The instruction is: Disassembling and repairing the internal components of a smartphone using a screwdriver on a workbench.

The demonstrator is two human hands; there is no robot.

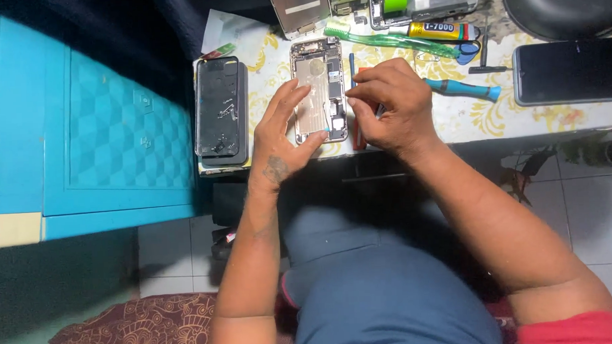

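Observation:
An opened phone (317, 76) lies face down on the table, its metal inner plate and boards showing. My left hand (282, 135) rests at its left edge, fingers spread along the side and thumb touching the lower end. My right hand (390, 104) sits just right of the phone with fingers pinched together over a thin tool whose tip reaches the phone's lower right part. What the fingers pinch is mostly hidden. A blue thin tool (352, 65) lies beside the phone.
A black phone back cover (219, 110) lies left on the patterned tablecloth (467, 115). A teal-handled screwdriver (462, 88), green toothbrush (396, 41), glue tube (440, 30) and dark phone (570, 71) lie right. More phone parts sit at the top. A blue cabinet (80, 125) stands left.

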